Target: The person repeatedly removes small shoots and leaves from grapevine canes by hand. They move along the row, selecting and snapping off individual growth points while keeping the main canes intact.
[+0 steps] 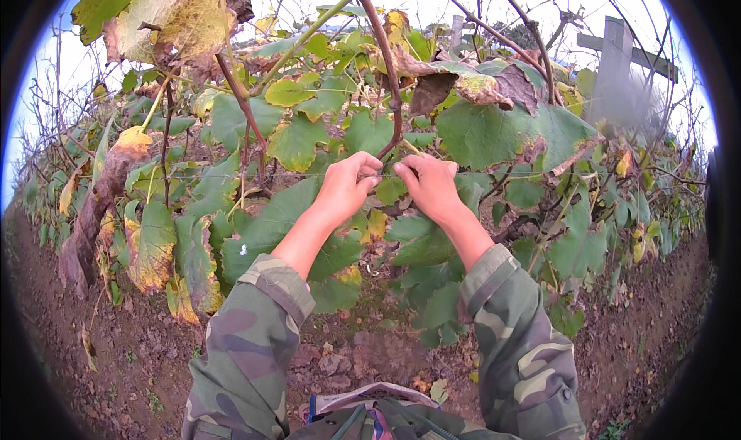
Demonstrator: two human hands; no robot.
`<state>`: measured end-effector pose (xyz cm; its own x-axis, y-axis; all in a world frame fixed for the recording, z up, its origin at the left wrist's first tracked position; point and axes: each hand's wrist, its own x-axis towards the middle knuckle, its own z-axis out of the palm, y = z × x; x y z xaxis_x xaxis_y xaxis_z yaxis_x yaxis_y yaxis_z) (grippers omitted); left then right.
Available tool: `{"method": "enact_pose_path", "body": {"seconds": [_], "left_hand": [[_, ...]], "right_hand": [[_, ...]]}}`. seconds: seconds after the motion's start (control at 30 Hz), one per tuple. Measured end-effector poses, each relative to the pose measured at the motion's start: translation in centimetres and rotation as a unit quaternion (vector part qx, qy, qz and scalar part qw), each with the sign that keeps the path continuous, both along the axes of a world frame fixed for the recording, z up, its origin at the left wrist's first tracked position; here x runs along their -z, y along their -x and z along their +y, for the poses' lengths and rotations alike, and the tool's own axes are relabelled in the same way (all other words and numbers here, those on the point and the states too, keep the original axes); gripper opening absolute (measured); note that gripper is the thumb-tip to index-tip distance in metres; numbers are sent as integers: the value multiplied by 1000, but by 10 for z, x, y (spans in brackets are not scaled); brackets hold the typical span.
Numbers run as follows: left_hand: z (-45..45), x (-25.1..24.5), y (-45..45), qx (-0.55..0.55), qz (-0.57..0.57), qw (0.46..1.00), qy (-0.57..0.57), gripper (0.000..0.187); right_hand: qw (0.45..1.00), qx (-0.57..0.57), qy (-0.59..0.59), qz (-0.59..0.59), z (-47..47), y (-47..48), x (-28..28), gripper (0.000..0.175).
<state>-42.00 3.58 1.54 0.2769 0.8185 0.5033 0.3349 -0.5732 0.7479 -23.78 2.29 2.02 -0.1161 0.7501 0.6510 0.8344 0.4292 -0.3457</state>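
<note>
Both hands are raised at the middle of the head view, close together at a thin trellis wire [289, 175]. My left hand [349, 184] has its thumb and fingertips pinched together just below the curved end of a brown vine cane [395, 101]. A short gap to the right, my right hand [426, 184] is curled with thumb and forefinger together, beside a pale stem. Whether a small tie or tendril lies between the fingertips is too small to tell. Large green grape leaves [486, 133] surround the hands, some with yellow or brown edges.
A shrivelled brown leaf [98, 208] hangs at the left, a yellowing leaf [173, 23] at the upper left. More canes cross above the hands. A post with a crossbar [615, 63] stands at the upper right. Fallen leaves cover soil [341, 359] below. A bag-like cloth edge shows at the waist.
</note>
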Motion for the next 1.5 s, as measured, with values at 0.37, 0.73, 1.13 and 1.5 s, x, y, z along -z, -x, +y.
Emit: {"method": "enact_pose_path", "body": {"seconds": [0.37, 0.73, 1.13, 1.5], "left_hand": [[-1, 2, -2, -14, 11, 1000, 4, 27], [-2, 3, -2, -47, 45, 997, -44, 28], [-2, 2, -1, -30, 62, 997, -23, 33], [0, 6, -1, -29, 50, 998, -35, 32]], "right_hand": [[992, -85, 29, 94, 7, -7, 6, 24], [966, -178, -158, 103, -118, 8, 7, 12], [836, -203, 505, 75, -238, -8, 323, 25], [815, -190, 497, -229, -233, 14, 261, 34]]}}
